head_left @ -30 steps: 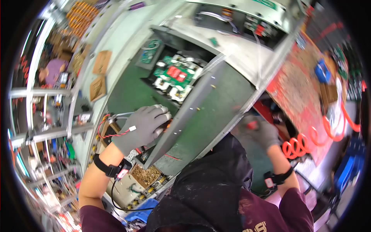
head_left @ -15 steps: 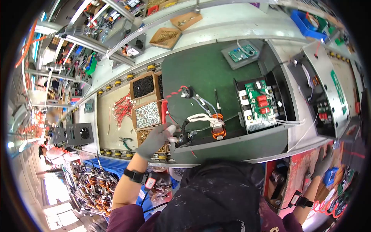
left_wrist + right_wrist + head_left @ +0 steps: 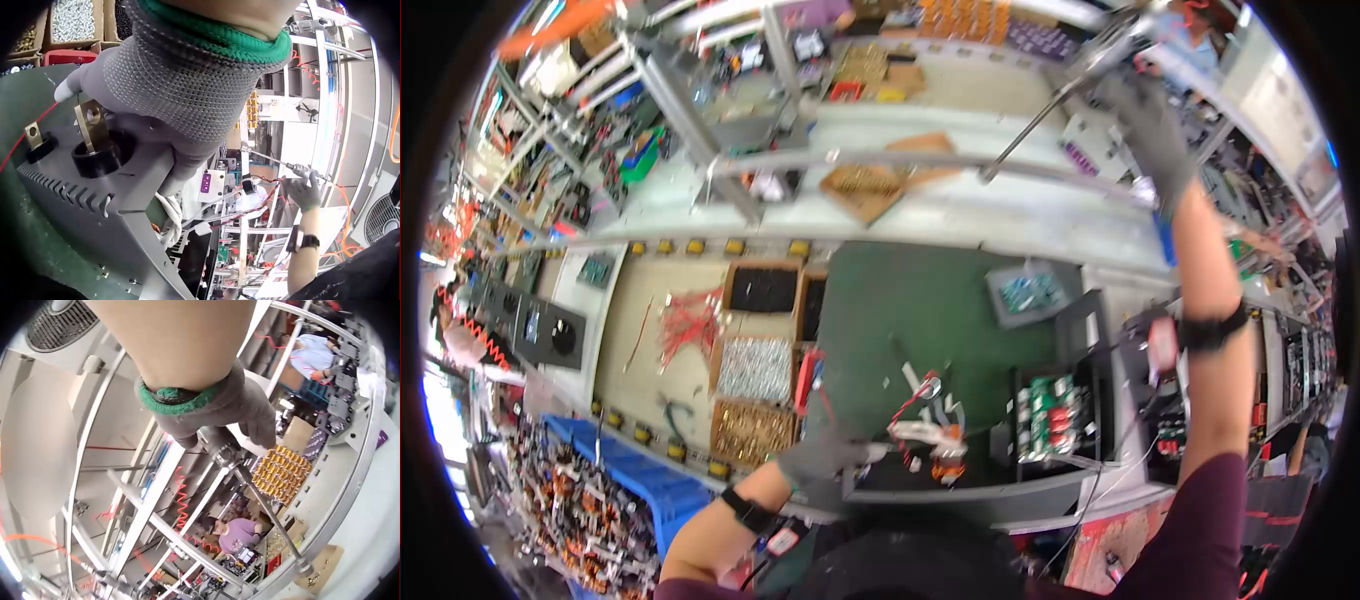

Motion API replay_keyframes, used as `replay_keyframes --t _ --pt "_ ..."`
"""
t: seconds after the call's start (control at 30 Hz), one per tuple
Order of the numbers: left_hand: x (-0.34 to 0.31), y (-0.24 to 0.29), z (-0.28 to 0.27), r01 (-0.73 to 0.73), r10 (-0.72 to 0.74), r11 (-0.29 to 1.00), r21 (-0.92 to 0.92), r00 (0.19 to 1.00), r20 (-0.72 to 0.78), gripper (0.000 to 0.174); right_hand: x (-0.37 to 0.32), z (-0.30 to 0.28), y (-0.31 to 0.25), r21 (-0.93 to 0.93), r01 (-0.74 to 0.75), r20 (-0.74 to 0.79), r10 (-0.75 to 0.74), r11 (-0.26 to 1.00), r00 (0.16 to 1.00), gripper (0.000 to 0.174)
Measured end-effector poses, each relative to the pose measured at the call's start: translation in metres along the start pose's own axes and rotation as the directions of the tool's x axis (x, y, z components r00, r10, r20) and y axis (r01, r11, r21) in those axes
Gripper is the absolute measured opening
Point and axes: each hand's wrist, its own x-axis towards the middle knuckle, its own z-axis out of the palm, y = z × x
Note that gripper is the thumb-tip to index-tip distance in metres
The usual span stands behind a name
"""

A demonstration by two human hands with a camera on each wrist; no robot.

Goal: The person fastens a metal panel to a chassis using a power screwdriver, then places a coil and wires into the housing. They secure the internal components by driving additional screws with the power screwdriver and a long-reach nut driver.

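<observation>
My right gloved hand is raised at the upper right and grips an air screwdriver with a long thin bit. The bit points away from the palm, over the white ledge. My left gloved hand holds one end wall of a grey metal case. Its fingers bend over the panel edge, close to a brass terminal in a black ring. Inside the case are an orange-wound coil, red and white wires, and a green circuit board with red parts.
Left of the case are bins of black screws, silver screws and brass parts, and a bundle of red wires. A metal rail crosses behind the green mat. A blue crate stands at lower left.
My right hand has gone from low beside the red bench up to the screwdriver at upper right. My left hand stays at the case's end. The head view has turned.
</observation>
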Motion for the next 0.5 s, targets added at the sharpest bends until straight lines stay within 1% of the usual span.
replay_keyframes --t 0.03,0.07,0.1,0.13,0.17,0.2,0.23,0.27,0.3,0.33,0.37,0.4,0.47,0.5 --pt "0.002 -0.006 0.0 -0.089 0.091 0.994 0.07 0.996 -0.021 0.05 0.027 0.009 -0.003 0.256 -0.161 0.265 0.091 0.953 0.96 0.038" --pt "0.016 -0.04 0.003 -0.135 0.136 0.99 0.034 0.989 -0.05 0.044 0.061 0.037 0.031 0.445 -0.256 0.39 0.072 0.858 0.918 0.035" --pt "0.011 -0.034 0.009 -0.091 0.089 0.996 -0.01 0.985 -0.15 0.042 0.108 0.061 0.096 0.652 -0.614 0.598 0.195 0.445 0.777 0.035" --pt "0.009 -0.021 0.011 -0.059 0.047 0.997 -0.04 0.968 -0.247 0.042 0.05 0.038 -0.048 0.718 -0.53 0.408 0.344 0.451 0.846 0.03" --pt "0.01 -0.019 0.013 -0.03 0.016 0.998 -0.056 0.972 -0.234 0.042 0.116 0.077 0.096 0.481 -0.156 0.371 -0.039 0.863 0.928 0.035" --pt "0.011 -0.017 0.012 0.007 -0.001 1.0 0.023 0.963 -0.269 0.041 0.089 0.072 0.056 0.478 -0.179 0.388 -0.024 0.86 0.921 0.035" --pt "0.012 -0.015 0.012 0.04 -0.005 0.993 0.107 0.952 -0.305 0.04 0.067 0.049 -0.02 0.656 -0.32 0.343 0.107 0.683 0.933 0.021" --pt "0.012 -0.013 0.013 0.042 -0.013 0.995 0.088 0.953 -0.304 0.042 0.053 0.026 -0.076 0.8 -0.395 0.317 0.24 0.452 0.917 0.025" --pt "0.013 -0.011 0.012 0.044 -0.015 0.995 0.088 0.953 -0.304 0.042 0.049 0.018 -0.082 0.864 -0.271 0.226 0.155 0.425 0.962 0.018" --pt "0.013 -0.01 0.011 0.054 -0.028 0.994 0.092 0.964 -0.264 0.04 0.041 0.0 -0.098 0.807 -0.248 0.253 0.065 0.536 0.965 0.035" --pt "0.012 -0.008 0.009 0.063 -0.039 0.993 0.102 0.974 -0.222 0.038 0.029 -0.024 -0.113 0.742 -0.209 0.285 -0.018 0.637 0.958 0.07" --pt "0.011 -0.003 0.007 0.068 -0.043 0.991 0.111 0.976 -0.214 0.038 0.019 -0.049 -0.111 0.741 -0.215 0.282 -0.005 0.636 0.959 0.07" --pt "0.009 0.006 0.005 0.166 -0.139 0.967 0.192 0.979 -0.148 0.045 -0.009 -0.095 -0.111 0.866 -0.211 0.287 -0.106 0.454 0.952 0.065" --pt "0.01 0.004 0.005 0.167 -0.141 0.966 0.198 0.981 -0.137 0.045 -0.026 -0.116 -0.108 0.911 -0.211 0.28 -0.156 0.355 0.947 0.063"
